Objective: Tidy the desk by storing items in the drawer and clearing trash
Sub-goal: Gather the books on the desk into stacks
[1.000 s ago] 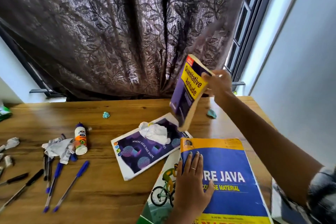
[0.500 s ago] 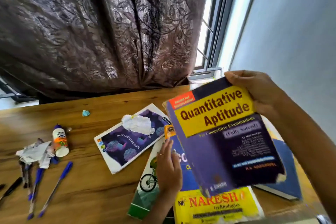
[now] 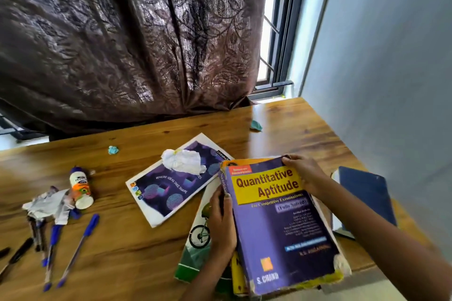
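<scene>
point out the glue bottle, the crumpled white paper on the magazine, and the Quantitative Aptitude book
glue bottle (image 3: pixel 80 187): head view, on its orange label.
crumpled white paper (image 3: pixel 184 160): head view, middle of the wad.
Quantitative Aptitude book (image 3: pixel 276 225): head view, purple part of the front cover.

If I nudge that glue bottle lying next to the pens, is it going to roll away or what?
Probably yes. The glue bottle lies on its side and looks round, so a sideways nudge would likely roll it across the smooth desk. The crumpled paper touching it may stop it on that side. It looks small and plastic, so likely light and not fragile.
</scene>
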A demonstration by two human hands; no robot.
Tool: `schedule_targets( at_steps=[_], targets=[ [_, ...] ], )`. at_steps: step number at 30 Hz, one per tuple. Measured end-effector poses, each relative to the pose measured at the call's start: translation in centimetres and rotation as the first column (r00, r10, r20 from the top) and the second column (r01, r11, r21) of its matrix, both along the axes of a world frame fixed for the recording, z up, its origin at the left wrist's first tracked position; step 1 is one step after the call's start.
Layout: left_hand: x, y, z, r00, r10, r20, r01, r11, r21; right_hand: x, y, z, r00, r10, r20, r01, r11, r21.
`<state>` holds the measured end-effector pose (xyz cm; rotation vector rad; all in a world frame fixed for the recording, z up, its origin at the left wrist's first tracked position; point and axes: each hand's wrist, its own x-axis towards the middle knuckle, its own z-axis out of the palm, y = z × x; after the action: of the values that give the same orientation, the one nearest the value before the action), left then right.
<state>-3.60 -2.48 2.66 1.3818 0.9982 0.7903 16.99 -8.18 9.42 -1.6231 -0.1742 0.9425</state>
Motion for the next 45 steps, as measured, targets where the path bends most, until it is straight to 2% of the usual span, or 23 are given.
schedule_targets(
  at_steps=[6,11,14,16,20,23,24,27,29,32,37,38,40,42,43,45],
  targets=[
    [0.0,-0.3,0.2,0.995,-0.095,0.043,0.099,0.990,-0.101,-0.6,-1.1,-1.1,0.992,-0.115,0.054,0.118,0.992,-0.039],
    [0.2,-0.1,0.3,0.988,-0.152,-0.033,0.148,0.985,-0.093,-1.0,-1.9,-1.6,0.984,-0.152,0.096,0.157,0.986,-0.048],
    [0.1,-0.2,0.6,0.987,-0.158,-0.039,0.155,0.984,-0.084,-1.5,-1.9,-1.4,0.976,-0.154,0.156,0.165,0.984,-0.062],
    [0.0,-0.3,0.7,0.989,-0.133,-0.066,0.130,0.990,-0.055,-1.6,-2.3,-1.5,0.956,-0.106,0.274,0.150,0.978,-0.144],
    [0.0,-1.2,0.3,0.980,-0.078,-0.184,0.075,0.997,-0.026,-1.9,-5.1,-0.4,0.817,0.062,0.573,0.199,0.903,-0.381],
    [0.1,-1.7,0.0,0.956,-0.049,-0.290,0.056,0.998,0.015,-1.3,-8.2,0.2,0.613,0.156,0.775,0.397,0.787,-0.472],
    [0.1,-1.7,-0.1,0.955,-0.046,-0.293,0.054,0.998,0.018,-1.1,-9.3,0.2,0.580,0.182,0.794,0.444,0.747,-0.495],
    [0.2,-1.8,-0.2,0.962,-0.030,-0.271,0.031,1.000,0.000,-0.4,-11.9,-1.4,0.716,0.224,0.662,0.388,0.661,-0.643],
    [0.2,-1.9,-0.3,0.967,-0.018,-0.256,0.020,1.000,0.006,-0.5,-13.0,-2.8,0.768,0.260,0.585,0.326,0.627,-0.707],
    [0.2,-1.9,-0.6,0.971,-0.002,-0.237,0.007,1.000,0.020,-0.8,-13.2,-3.4,0.760,0.324,0.563,0.317,0.571,-0.757],
    [0.2,-2.0,-0.2,0.975,-0.010,-0.223,0.015,1.000,0.024,-0.2,-12.9,-3.4,0.757,0.268,0.597,0.345,0.611,-0.712],
    [0.1,-2.1,0.0,0.970,-0.004,-0.242,0.019,0.998,0.060,-0.2,-13.1,-3.2,0.755,0.253,0.605,0.344,0.633,-0.694],
    [0.0,-2.3,0.8,0.956,0.055,-0.290,0.027,0.963,0.270,0.2,-13.7,-2.7,0.775,0.197,0.600,0.318,0.700,-0.640],
    [0.1,-2.4,1.8,0.948,0.104,-0.300,0.086,0.825,0.559,0.9,-14.1,-1.8,0.802,0.090,0.590,0.310,0.782,-0.540],
    [0.4,-2.6,2.3,0.949,0.093,-0.300,0.130,0.753,0.645,1.4,-14.3,-1.3,0.808,0.041,0.588,0.318,0.810,-0.492],
    [1.0,-3.2,2.8,0.947,0.013,-0.321,0.220,0.700,0.679,1.9,-14.4,0.0,0.800,-0.006,0.599,0.327,0.843,-0.428]
  ],
)
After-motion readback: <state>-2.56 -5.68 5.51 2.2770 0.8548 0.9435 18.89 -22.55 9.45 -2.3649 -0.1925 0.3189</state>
